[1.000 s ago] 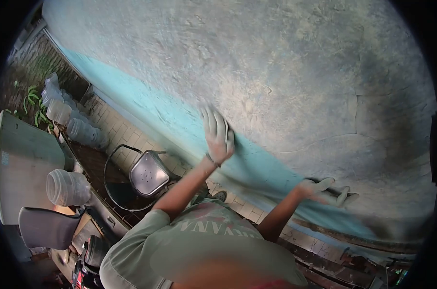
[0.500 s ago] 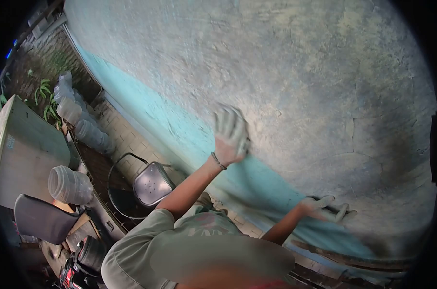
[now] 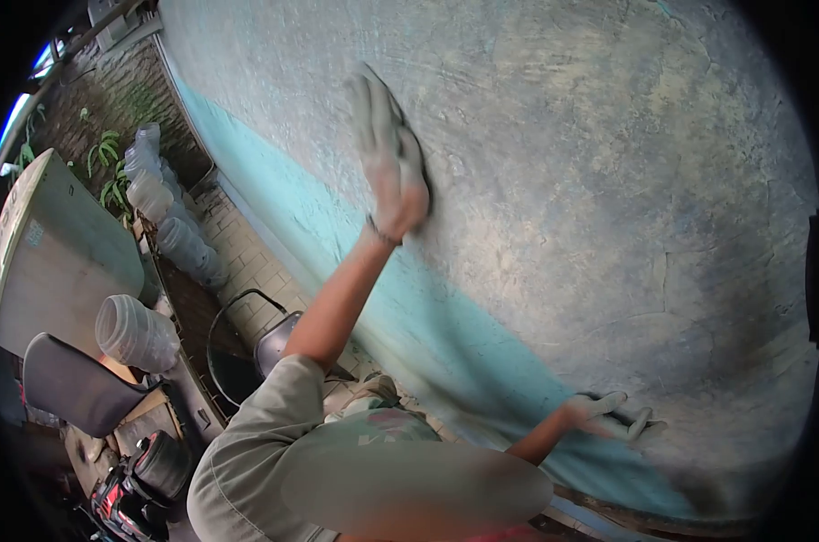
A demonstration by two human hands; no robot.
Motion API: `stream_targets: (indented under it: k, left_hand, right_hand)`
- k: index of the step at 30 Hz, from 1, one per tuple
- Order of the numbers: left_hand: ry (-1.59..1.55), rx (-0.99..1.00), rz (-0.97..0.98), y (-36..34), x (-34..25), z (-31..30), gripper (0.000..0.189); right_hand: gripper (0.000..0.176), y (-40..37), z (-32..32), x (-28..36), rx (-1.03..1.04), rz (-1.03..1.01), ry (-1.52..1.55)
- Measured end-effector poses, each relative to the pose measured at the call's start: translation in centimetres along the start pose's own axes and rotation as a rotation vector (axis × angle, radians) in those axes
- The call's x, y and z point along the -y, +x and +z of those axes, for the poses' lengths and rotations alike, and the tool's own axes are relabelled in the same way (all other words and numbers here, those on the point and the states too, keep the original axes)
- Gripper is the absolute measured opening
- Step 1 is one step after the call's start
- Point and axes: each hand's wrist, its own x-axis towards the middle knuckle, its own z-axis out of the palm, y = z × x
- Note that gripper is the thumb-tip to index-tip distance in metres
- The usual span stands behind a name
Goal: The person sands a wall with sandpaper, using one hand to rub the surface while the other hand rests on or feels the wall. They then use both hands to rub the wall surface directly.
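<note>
My left hand [image 3: 387, 154] lies against the tall wall [image 3: 554, 181], fingers stretched upward; a grey coating covers them, and motion blurs them slightly. A dark band [image 3: 384, 231] circles that wrist. Lower on the right, my right hand [image 3: 603, 415] rests on the wall with its fingers apart, also grey-coated. Neither hand holds anything that I can see. Around both, the wall's surface is rough, mottled grey and yellowish, with a turquoise strip [image 3: 283, 194] along its lower part.
At the left stand a metal-seated chair [image 3: 272, 343], a dark chair back [image 3: 79, 384], stacked clear plastic tubs [image 3: 136, 332], more clear containers [image 3: 188, 248] and a large pale panel [image 3: 66, 262]. Paving [image 3: 260, 262] runs along the wall's foot. A red-and-black machine [image 3: 138, 488] sits lower left.
My left hand has slid up and to the left along the wall, its arm straightening. My right hand has stayed in nearly the same place. The view has shifted slightly.
</note>
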Motion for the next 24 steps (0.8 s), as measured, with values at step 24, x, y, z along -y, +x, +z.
stream_targets:
  k: [24]
  left_hand:
    - [0.007, 0.327, 0.437, 0.5, 5.7, -5.3, 0.053]
  right_hand:
    - [0.044, -0.2, -0.5, -0.4, 0.005, -0.009, -0.038]
